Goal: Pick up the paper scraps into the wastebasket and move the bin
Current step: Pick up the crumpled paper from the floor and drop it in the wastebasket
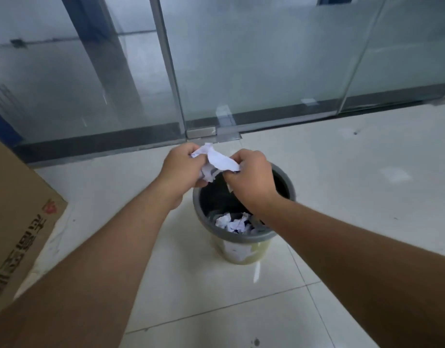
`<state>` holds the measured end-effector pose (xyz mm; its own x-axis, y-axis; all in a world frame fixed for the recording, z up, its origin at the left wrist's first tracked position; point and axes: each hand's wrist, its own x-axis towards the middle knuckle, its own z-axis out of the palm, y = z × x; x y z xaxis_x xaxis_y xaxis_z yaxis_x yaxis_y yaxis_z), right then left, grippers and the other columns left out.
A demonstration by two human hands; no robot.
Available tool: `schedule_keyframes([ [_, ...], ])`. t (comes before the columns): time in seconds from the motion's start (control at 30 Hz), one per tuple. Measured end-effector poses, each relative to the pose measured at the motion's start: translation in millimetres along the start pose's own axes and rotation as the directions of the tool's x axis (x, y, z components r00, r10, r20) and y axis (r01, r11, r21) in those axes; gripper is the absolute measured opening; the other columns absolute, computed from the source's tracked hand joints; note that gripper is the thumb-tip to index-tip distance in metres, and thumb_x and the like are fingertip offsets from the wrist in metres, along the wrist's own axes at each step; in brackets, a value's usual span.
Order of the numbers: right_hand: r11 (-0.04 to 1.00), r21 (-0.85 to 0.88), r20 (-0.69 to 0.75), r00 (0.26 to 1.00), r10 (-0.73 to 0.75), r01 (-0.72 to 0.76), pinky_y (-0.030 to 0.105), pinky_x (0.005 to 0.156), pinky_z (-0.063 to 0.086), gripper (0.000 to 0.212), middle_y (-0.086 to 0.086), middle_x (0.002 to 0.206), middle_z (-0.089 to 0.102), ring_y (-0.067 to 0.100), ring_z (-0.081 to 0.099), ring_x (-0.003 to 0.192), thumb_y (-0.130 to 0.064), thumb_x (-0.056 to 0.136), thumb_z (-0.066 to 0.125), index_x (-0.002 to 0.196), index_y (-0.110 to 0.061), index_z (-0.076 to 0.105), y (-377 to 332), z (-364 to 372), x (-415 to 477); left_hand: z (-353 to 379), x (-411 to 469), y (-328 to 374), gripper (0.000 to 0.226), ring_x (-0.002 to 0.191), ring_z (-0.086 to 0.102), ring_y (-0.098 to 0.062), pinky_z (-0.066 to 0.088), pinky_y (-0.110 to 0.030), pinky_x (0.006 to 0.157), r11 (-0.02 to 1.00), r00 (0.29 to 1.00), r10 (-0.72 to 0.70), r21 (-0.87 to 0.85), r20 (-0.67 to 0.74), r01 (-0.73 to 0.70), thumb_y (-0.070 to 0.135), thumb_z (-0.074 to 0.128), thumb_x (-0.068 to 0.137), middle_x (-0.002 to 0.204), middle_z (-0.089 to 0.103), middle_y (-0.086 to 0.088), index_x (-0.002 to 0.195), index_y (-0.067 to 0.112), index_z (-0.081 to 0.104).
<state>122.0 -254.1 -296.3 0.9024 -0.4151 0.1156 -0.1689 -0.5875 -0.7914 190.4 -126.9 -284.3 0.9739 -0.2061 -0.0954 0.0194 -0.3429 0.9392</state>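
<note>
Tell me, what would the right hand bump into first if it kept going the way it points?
Probably the left hand. The right hand points across toward it, with only the crumpled paper they share in between. Depth is hard to judge.

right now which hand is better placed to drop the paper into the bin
Right, probably. The right hand sits directly over the bin opening, while the left hand is over the floor just beyond the rim. Both grip the crumpled paper, so the left would let go first.

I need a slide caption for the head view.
Both hands hold paper over the bin.
</note>
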Motion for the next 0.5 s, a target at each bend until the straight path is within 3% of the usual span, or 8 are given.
schedule_keyframes([
  [0.13, 0.997, -0.060, -0.064, 0.997, 0.037, -0.041, 0.030, 0.069, 0.049, 0.011, 0.011, 0.099, 0.065, 0.022, 0.063, 0.078, -0.013, 0.079, 0.067, 0.090, -0.016, 0.064, 27.1, -26.8, 11.5, 39.9, 3.0, -2.8, 0.011, 0.094, 0.072, -0.035, 0.065, -0.036, 0.068, 0.999, 0.999, -0.019, -0.033, 0.047, 0.020, 0.022, 0.061, 0.093, 0.100, 0.072, -0.016, 0.089, 0.013, 0.066],
  [0.37, 0.996, -0.081, -0.097, 0.995, 0.026, -0.034, 0.035, 0.066, 0.053, 0.012, 0.010, 0.100, 0.062, 0.021, 0.061, 0.075, -0.015, 0.079, 0.065, 0.084, -0.022, 0.056, 39.5, -32.4, 20.5, 63.3, 8.5, -3.5, 0.005, 0.088, 0.072, -0.027, 0.066, -0.042, 0.070, 1.000, 0.995, -0.013, 0.016, 0.096, 0.011, 0.026, 0.062, 0.092, 0.104, 0.069, -0.006, 0.096, 0.024, 0.065],
  [0.43, 0.994, -0.083, -0.069, 0.995, 0.065, -0.071, 0.036, 0.070, 0.053, 0.017, 0.010, 0.106, 0.060, 0.020, 0.060, 0.078, -0.017, 0.080, 0.067, 0.094, -0.018, 0.057, 43.2, -29.4, 21.9, 64.6, 7.3, -7.8, 0.029, 0.088, 0.071, -0.021, 0.066, -0.045, 0.070, 0.994, 0.986, -0.042, 0.106, 0.164, 0.024, 0.027, 0.066, 0.088, 0.108, 0.066, 0.000, 0.116, 0.028, 0.059],
  [0.5, 0.986, -0.095, 0.017, 0.991, 0.136, -0.134, 0.037, 0.081, 0.054, 0.041, 0.011, 0.116, 0.057, 0.023, 0.061, 0.091, -0.018, 0.077, 0.071, 0.114, -0.011, 0.055, 48.6, -26.6, 21.9, 62.6, 3.8, -14.9, 0.061, 0.094, 0.068, -0.021, 0.064, -0.051, 0.073, 0.978, 0.969, -0.088, 0.205, 0.231, 0.040, 0.027, 0.071, 0.082, 0.109, 0.061, 0.006, 0.134, 0.040, 0.044],
])
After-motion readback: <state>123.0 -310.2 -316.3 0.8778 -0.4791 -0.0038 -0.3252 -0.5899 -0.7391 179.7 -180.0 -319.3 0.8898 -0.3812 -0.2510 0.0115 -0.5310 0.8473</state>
